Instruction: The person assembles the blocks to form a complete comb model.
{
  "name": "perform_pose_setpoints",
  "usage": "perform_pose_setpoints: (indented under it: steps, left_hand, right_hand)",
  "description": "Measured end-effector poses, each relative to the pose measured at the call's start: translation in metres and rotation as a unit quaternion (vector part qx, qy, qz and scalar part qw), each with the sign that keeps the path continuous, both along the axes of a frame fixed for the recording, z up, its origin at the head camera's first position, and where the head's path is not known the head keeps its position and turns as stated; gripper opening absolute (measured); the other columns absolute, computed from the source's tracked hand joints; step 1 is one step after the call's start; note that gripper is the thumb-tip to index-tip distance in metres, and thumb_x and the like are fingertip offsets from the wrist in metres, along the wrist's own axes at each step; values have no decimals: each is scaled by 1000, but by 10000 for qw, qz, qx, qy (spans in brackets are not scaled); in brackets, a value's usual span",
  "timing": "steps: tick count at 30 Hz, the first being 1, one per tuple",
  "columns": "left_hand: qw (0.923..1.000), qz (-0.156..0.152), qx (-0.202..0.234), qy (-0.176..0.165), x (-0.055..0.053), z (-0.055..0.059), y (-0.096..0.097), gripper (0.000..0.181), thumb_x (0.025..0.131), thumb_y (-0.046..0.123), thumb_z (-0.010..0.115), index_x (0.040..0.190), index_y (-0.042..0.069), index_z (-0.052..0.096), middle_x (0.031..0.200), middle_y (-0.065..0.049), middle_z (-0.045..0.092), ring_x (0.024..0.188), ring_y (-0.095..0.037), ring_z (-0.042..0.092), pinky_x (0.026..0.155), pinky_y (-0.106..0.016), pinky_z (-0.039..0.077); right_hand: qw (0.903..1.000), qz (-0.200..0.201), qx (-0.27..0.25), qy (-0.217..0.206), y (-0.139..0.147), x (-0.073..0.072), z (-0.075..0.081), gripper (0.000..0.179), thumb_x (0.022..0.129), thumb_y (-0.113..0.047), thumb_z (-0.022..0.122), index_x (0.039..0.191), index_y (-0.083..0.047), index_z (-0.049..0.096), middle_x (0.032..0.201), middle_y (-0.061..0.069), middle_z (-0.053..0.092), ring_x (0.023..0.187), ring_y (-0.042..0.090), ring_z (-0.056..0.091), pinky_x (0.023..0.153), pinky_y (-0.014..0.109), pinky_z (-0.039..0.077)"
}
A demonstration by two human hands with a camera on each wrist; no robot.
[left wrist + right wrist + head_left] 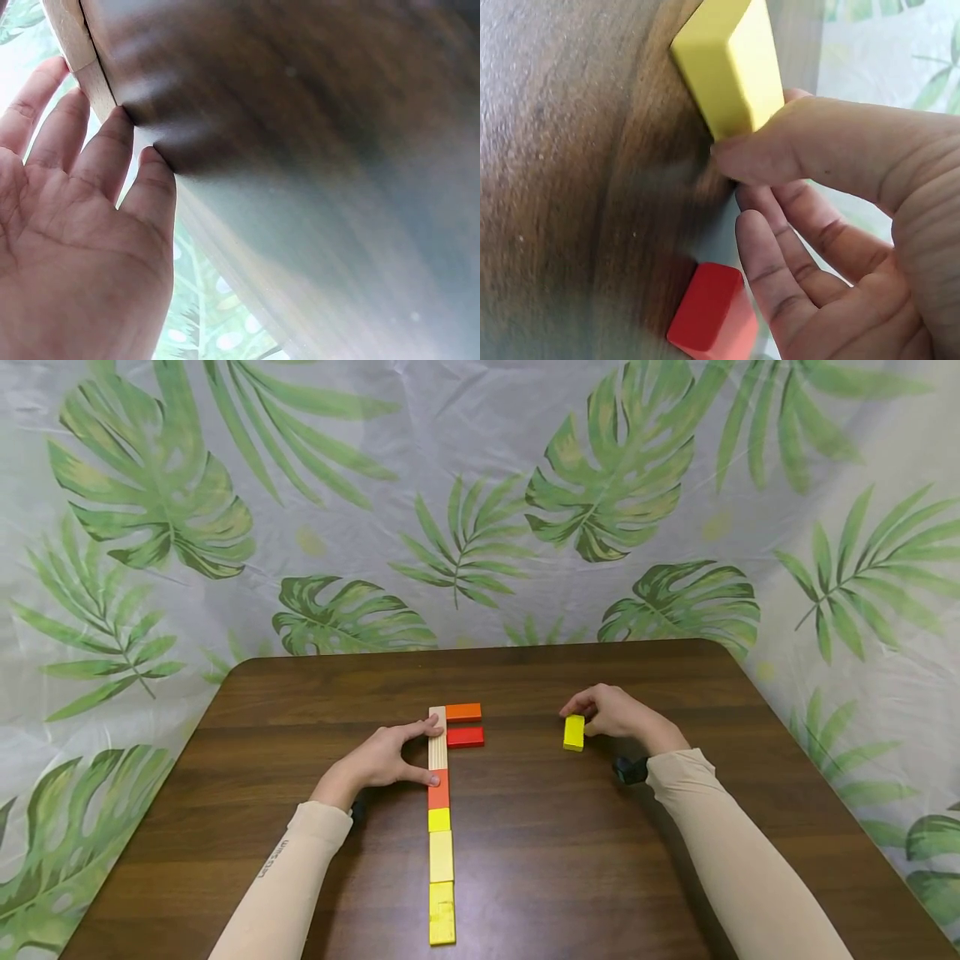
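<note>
My left hand (390, 752) lies along a column of wooden blocks, its index fingertip on a plain grooved block (437, 753) and its thumb on an orange-red block (438, 795). In the left wrist view its extended fingers touch the side of the wood (94, 86). My right hand (618, 714) pinches a yellow block (574, 732) between thumb and fingers, to the right of the column. Below that grip, a red block (709, 307) appears in the right wrist view.
An orange block (463, 712) and a red block (466, 737) stick out rightward from the column's far end. Nearer, the column runs through a small yellow block (439, 820), a pale yellow one (442, 857) and another yellow one (442, 913). A leaf-print cloth (480, 568) hangs behind the table (540, 860).
</note>
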State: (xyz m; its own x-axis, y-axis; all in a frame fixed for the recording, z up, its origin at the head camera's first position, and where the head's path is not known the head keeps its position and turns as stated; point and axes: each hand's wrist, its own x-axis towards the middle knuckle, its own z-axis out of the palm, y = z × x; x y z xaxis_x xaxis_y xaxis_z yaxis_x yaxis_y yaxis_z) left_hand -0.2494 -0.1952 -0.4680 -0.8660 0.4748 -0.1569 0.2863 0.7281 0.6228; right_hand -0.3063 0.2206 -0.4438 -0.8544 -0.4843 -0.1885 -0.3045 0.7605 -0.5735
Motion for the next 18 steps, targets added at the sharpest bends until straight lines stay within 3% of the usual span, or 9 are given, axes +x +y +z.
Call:
perform_pose_setpoints:
  steps: [9,18]
  left_hand:
    - [10000,-32,-35,25,1,0,0,89,83,44,93,161,25,53,176,4,36,163,-37,33,132,-57,31]
    - [10000,-20,-15,39,1,0,0,89,84,44,93,160,24,54,175,3,36,163,-36,33,132,-56,31]
  right_hand:
    - [9999,44,-165,-10,-5,4,-5,38,87,4,82,125,3,75,115,18,77,98,26,72,90,38,63]
    - [9997,-167,-189,-9,-9,7,-9,37,86,-1,85,123,2,76,102,11,74,90,18,66,83,28,57]
